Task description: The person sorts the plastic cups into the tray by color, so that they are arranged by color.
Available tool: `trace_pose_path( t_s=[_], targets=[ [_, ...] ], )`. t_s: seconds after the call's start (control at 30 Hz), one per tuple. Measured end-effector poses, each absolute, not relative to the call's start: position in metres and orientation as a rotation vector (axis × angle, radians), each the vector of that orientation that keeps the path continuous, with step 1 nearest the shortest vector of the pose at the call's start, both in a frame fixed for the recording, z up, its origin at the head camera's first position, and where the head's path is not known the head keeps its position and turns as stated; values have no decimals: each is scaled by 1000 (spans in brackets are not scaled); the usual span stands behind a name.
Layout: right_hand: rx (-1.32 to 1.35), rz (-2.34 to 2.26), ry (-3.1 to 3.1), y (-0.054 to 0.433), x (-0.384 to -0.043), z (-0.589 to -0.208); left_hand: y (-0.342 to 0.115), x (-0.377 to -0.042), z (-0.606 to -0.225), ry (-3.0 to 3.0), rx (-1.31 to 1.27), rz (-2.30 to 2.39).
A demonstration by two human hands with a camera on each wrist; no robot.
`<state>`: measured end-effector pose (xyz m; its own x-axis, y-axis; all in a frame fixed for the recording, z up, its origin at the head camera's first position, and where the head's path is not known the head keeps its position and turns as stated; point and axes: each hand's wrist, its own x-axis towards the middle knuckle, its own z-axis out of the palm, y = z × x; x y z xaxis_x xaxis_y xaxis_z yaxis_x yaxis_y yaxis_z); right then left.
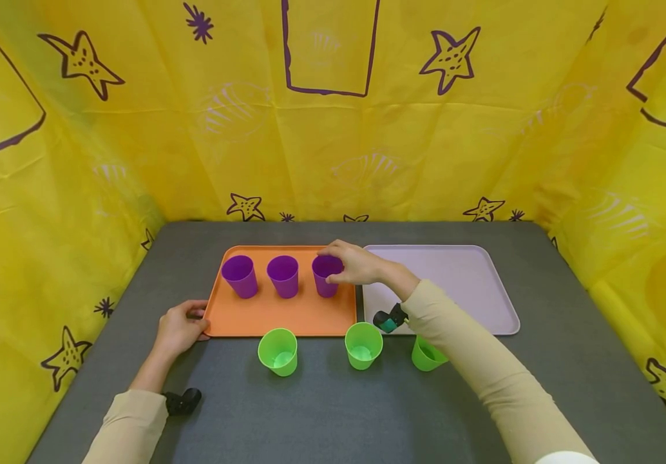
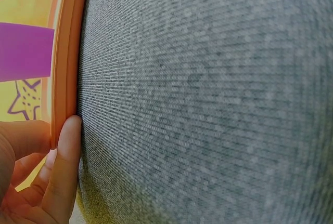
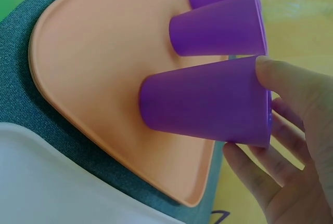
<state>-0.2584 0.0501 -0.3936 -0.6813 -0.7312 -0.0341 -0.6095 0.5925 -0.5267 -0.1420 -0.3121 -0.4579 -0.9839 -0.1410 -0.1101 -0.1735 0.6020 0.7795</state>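
Note:
Three purple cups stand upright in a row along the orange tray [image 1: 310,322]: a left cup [image 1: 243,283], a middle cup [image 1: 286,283] and a right cup [image 1: 326,287]. My right hand [image 1: 357,263] grips that right cup at its rim, thumb on the near side and fingers round the far side. In the right wrist view the same purple cup [image 3: 203,102] has its base on the tray. At the tray's front left corner, my left hand [image 1: 176,327] pinches the edge. The left wrist view shows thumb and fingers on either side of the orange rim [image 2: 66,73].
A pale lilac tray [image 1: 460,277] lies just right of the orange one. In front of the trays are three green cups: one at left [image 1: 286,367], one in the middle [image 1: 362,362] and one at right [image 1: 422,357], partly behind the right sleeve [image 1: 484,367].

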Motion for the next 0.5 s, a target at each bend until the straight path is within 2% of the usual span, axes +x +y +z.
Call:
trace_pose_path(
  t_s=[0.5],
  targets=[
    [-1105, -690, 2554, 48, -257, -393, -311, -141, -456, 2782, -270, 1363]
  ],
)
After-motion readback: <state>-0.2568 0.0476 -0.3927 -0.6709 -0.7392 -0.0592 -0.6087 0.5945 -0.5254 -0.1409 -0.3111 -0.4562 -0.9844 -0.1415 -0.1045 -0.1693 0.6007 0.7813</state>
